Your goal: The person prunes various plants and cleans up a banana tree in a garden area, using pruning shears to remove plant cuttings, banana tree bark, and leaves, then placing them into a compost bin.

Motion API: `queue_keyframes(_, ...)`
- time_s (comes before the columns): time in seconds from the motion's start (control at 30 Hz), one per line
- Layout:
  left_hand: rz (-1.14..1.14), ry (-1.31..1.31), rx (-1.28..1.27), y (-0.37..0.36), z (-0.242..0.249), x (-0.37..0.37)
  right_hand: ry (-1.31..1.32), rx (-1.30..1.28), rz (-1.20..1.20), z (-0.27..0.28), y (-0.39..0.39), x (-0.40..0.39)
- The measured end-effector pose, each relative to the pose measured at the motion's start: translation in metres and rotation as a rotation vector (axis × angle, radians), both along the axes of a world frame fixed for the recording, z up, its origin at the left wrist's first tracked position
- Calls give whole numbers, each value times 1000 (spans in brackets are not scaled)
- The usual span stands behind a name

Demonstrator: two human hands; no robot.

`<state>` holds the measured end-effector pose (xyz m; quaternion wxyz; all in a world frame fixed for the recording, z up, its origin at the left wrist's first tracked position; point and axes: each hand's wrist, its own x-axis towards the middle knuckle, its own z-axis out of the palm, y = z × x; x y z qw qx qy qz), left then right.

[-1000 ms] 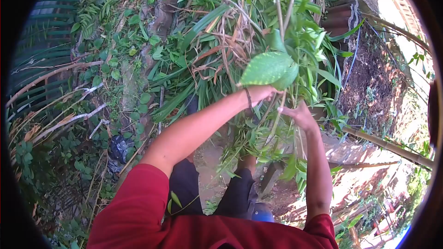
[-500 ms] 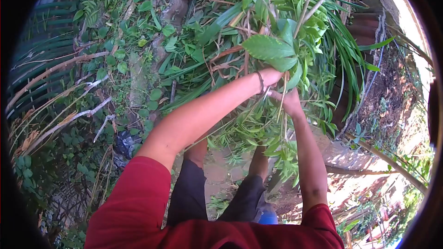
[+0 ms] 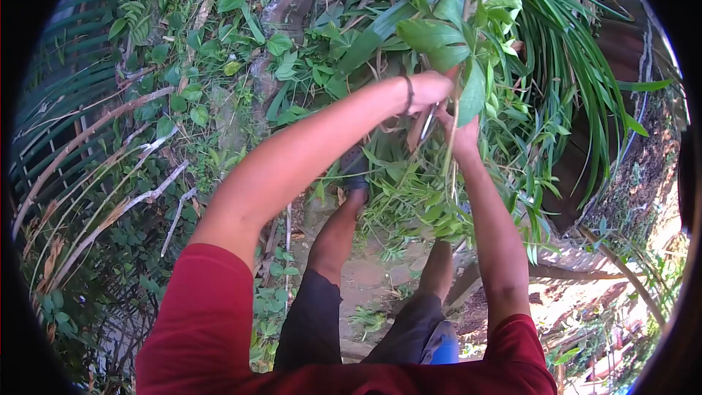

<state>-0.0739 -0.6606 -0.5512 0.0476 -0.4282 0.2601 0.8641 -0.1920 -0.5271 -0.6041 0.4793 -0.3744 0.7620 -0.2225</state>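
My left hand [image 3: 430,92], with a dark band at its wrist, is closed around stems at the upper middle. Just to its right and slightly lower, my right hand [image 3: 462,132] is closed around the same bunch of leafy stems [image 3: 504,110]. Between the hands a thin, pale, shiny object [image 3: 428,123] shows; what it is I cannot make out. A broad green leaf [image 3: 472,91] hangs over the fingers of my right hand and partly hides them. Narrow-leaved sprigs [image 3: 446,212] spread below both hands.
Dry branches [image 3: 135,208] reach in from the left beside a palm frond [image 3: 62,88]. Long strap leaves [image 3: 585,66] arch at the right near dark roof tiles [image 3: 620,47]. A pole [image 3: 625,271] slants at the lower right. My foot [image 3: 354,164] is on the ground below.
Both hands have shifted slightly up with the stems. The view has moved, so more of my legs and one foot shows. The pale shiny object between the hands is now more visible.
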Motion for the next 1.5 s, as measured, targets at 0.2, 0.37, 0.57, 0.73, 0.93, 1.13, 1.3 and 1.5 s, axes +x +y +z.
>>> queue_keyframes(0.2,-455,-54,-321,-50,3,81,55,-349,-4,-59,22,-1)
queue_keyframes(0.37,-248,-233,-393,-80,5,168,-56,159,-290,-8,-17,-44)
queue_keyframes(0.57,-215,-534,-742,-146,-82,237,29,79,-322,-3,-11,-47)
queue_keyframes(0.73,-235,-610,-985,-189,-176,222,121,-25,-209,-11,-6,-32)
queue_keyframes(0.93,-169,-560,-965,-211,-204,173,108,-10,-235,13,-13,-19)
queue_keyframes(1.13,-404,-762,-699,-189,-263,148,133,101,-231,-7,-6,-26)
queue_keyframes(1.3,53,-406,-722,-151,-296,136,75,261,-194,-32,-13,-25)
queue_keyframes(1.5,114,-445,-769,-126,-214,135,455,129,256,-60,4,-22)
